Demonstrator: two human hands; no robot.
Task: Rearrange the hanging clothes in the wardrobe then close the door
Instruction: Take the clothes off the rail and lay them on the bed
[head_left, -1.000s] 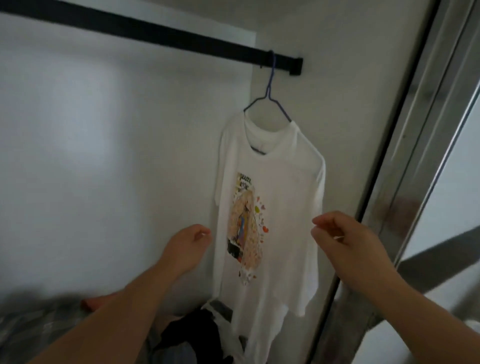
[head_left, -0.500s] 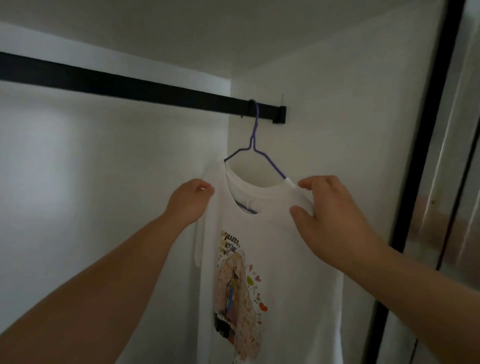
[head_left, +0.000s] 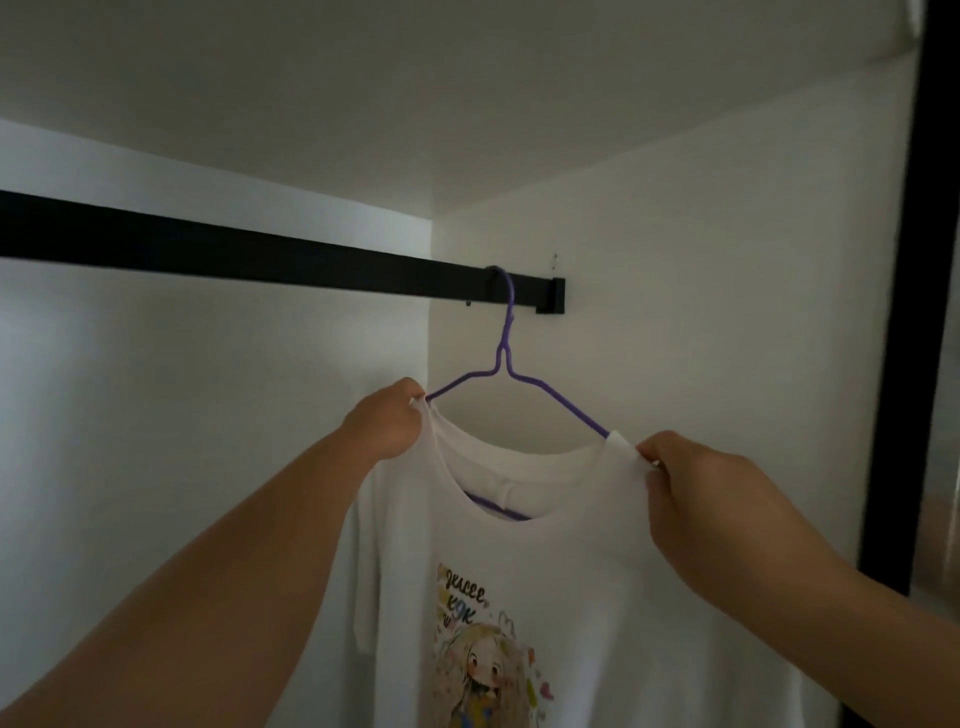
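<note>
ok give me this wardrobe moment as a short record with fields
garment: white t-shirt with a cartoon print, on a purple hanger
hanger: hooked over the black rail near its right end
left hand: pinches the shirt's left shoulder
right hand: pinches the shirt's right shoulder
door: dark frame edge at right, not closed

A white shirt (head_left: 587, 571) of thin, soft cloth, smooth, with a matt colour print. It hangs on a purple hanger (head_left: 550, 405) that looks like thin coated wire. The rail (head_left: 260, 254) is matt black. The wardrobe walls (head_left: 701, 312) are smooth, matt white.
</note>
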